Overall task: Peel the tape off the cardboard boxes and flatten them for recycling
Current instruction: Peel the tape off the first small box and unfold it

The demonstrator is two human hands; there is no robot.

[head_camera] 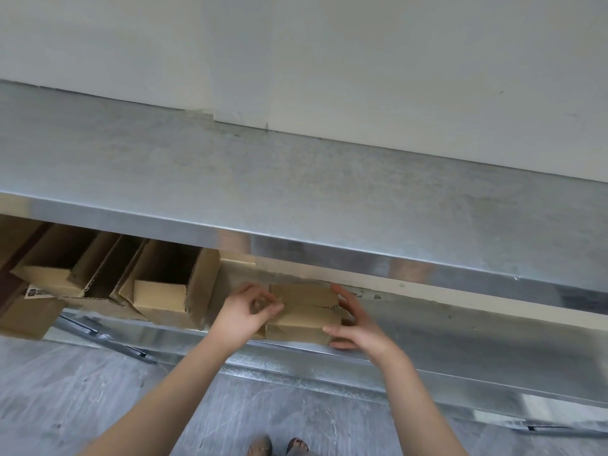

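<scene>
Feet (pixel 279 447) nearest — beyond them, on the low shelf (pixel 460 334), the left hand (pixel 246 312) pinches tape (pixel 263 304) at the left end of the box (pixel 306 312); the right hand (pixel 357 322) grips its right end.

A single head-worn wide-angle camera looks forward and steeply down over the steel table (pixel 296 179) toward the white wall (pixel 329 54), close above the lower shelf (pixel 477 327), cardboard box (pixel 306 319) near centre, floor (pixel 65 406) at bottom
</scene>
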